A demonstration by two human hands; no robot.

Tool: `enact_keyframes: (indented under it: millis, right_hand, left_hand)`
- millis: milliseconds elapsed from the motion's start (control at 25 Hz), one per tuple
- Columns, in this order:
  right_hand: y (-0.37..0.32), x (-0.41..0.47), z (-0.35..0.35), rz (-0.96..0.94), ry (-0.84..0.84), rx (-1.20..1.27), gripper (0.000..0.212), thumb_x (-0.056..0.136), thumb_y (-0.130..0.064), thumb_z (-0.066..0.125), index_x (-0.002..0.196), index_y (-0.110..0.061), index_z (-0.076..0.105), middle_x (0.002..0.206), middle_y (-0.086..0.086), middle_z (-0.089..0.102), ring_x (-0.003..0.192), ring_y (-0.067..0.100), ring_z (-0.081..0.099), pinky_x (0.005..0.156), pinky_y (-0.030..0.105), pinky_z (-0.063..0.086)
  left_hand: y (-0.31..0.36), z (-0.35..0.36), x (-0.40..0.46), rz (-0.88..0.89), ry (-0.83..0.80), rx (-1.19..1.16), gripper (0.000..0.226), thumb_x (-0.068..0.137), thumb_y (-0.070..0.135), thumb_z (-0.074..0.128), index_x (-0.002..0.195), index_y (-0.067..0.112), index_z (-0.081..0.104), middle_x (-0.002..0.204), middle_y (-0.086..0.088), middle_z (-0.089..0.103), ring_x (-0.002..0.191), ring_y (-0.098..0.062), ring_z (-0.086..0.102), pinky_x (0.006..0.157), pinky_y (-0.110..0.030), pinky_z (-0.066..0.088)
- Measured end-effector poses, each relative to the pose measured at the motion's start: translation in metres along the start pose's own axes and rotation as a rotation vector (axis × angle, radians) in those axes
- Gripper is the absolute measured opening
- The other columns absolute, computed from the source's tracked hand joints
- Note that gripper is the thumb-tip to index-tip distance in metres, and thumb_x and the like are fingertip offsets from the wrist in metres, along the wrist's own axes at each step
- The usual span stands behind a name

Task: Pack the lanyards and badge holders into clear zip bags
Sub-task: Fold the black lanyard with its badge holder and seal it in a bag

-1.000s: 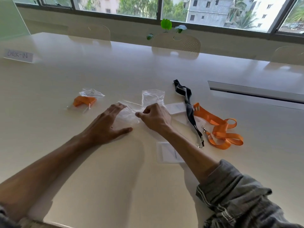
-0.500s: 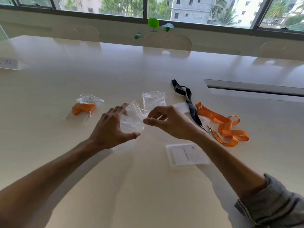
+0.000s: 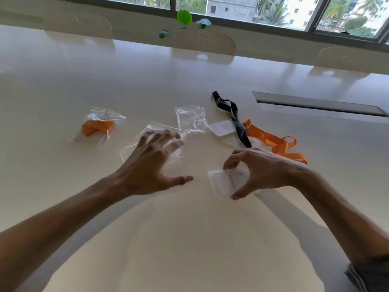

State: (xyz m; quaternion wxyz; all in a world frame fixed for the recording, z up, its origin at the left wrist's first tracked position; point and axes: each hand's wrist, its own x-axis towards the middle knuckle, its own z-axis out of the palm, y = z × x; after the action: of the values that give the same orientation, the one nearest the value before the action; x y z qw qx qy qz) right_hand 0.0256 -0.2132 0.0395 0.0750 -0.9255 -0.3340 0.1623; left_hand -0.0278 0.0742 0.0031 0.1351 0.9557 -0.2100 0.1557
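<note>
Fingers (image 3: 228, 165) of right hand (image 3: 261, 169) pinching badge holder (image 3: 226, 183) on tabletop (image 3: 189, 239); left hand (image 3: 151, 165) spread, released, hovering over empty zip bag (image 3: 155, 131). We are judging pick-up step in hand; next move needs bag mouth opened, holder slid in.

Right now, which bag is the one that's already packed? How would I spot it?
Look at the big cream table, on the left side, beyond the left hand. The packed zip bag lies there alone. Unlike the two empty clear bags beside it, it has a folded orange lanyard inside.
</note>
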Motion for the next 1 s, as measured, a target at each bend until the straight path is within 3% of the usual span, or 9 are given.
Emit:
enact_keyframes:
  millis: [160, 240, 360, 560, 680, 760, 880, 1000]
  right_hand:
    - [-0.006, 0.005, -0.015, -0.093, 0.13, -0.043, 0.073, 0.058, -0.064, 0.08, 0.12, -0.031, 0.058, 0.108, -0.015, 0.061, 0.09, 0.002, 0.053, 0.077, 0.014, 0.039]
    - [-0.007, 0.008, -0.029, -0.163, 0.253, -0.061, 0.075, 0.059, -0.062, 0.081, 0.123, -0.028, 0.06, 0.11, -0.011, 0.063, 0.091, 0.004, 0.054, 0.077, 0.014, 0.041]
    - [-0.009, 0.011, -0.049, -0.259, 0.43, -0.133, 0.076, 0.059, -0.058, 0.081, 0.124, -0.023, 0.062, 0.11, -0.005, 0.065, 0.091, 0.011, 0.057, 0.082, 0.027, 0.048]
    - [-0.006, 0.015, -0.078, -0.33, 0.689, -0.187, 0.085, 0.059, -0.06, 0.077, 0.131, -0.019, 0.057, 0.123, 0.001, 0.063, 0.105, 0.018, 0.058, 0.096, 0.029, 0.036]
    - [0.002, 0.014, -0.091, -0.32, 0.713, -0.157, 0.09, 0.06, -0.06, 0.079, 0.138, -0.028, 0.048, 0.135, -0.004, 0.053, 0.119, 0.014, 0.049, 0.104, 0.03, 0.029]
    - [0.01, 0.015, -0.1, -0.292, 0.684, -0.082, 0.087, 0.061, -0.054, 0.079, 0.138, -0.035, 0.043, 0.134, -0.009, 0.054, 0.117, 0.011, 0.051, 0.104, 0.03, 0.035]
    - [0.021, 0.02, -0.112, -0.27, 0.643, 0.207, 0.079, 0.066, -0.044, 0.078, 0.135, -0.044, 0.038, 0.114, -0.017, 0.066, 0.103, 0.006, 0.062, 0.087, 0.014, 0.048]
    - [0.028, 0.03, -0.113, -0.311, 0.633, 0.622, 0.068, 0.073, -0.032, 0.082, 0.131, -0.039, 0.047, 0.098, -0.011, 0.074, 0.099, 0.006, 0.069, 0.091, 0.024, 0.052]
  left_hand:
    - [0.038, -0.006, 0.023, 0.072, -0.105, -0.03, 0.104, 0.062, 0.091, 0.052, 0.137, 0.019, 0.051, 0.139, 0.004, 0.055, 0.135, -0.009, 0.039, 0.119, -0.043, 0.011]
    - [0.049, -0.013, 0.041, 0.093, -0.081, -0.035, 0.097, 0.062, 0.083, 0.061, 0.134, 0.018, 0.054, 0.133, 0.004, 0.061, 0.13, -0.008, 0.047, 0.119, -0.043, 0.005]
    - [0.056, -0.029, 0.064, 0.077, 0.013, 0.026, 0.086, 0.065, 0.069, 0.07, 0.133, 0.018, 0.056, 0.127, 0.0, 0.065, 0.122, -0.011, 0.054, 0.118, -0.042, -0.002]
    - [0.062, -0.054, 0.081, 0.004, 0.17, 0.142, 0.08, 0.068, 0.06, 0.073, 0.133, 0.018, 0.057, 0.137, -0.001, 0.057, 0.138, -0.024, 0.039, 0.117, -0.056, -0.006]
    - [0.066, -0.063, 0.083, -0.045, 0.294, 0.196, 0.077, 0.066, 0.063, 0.069, 0.129, 0.019, 0.061, 0.149, -0.006, 0.044, 0.146, -0.029, 0.023, 0.116, -0.059, -0.005]
    - [0.066, -0.068, 0.085, -0.075, 0.352, 0.208, 0.078, 0.065, 0.064, 0.067, 0.129, 0.02, 0.061, 0.154, -0.006, 0.037, 0.148, -0.029, 0.015, 0.116, -0.058, -0.007]
    - [0.061, -0.077, 0.092, -0.074, 0.426, 0.192, 0.078, 0.066, 0.064, 0.068, 0.129, 0.019, 0.06, 0.148, -0.002, 0.046, 0.147, -0.026, 0.02, 0.116, -0.058, -0.007]
    - [0.056, -0.089, 0.101, -0.083, 0.531, 0.11, 0.079, 0.065, 0.065, 0.069, 0.128, 0.018, 0.06, 0.137, 0.004, 0.056, 0.144, -0.022, 0.028, 0.117, -0.057, -0.007]
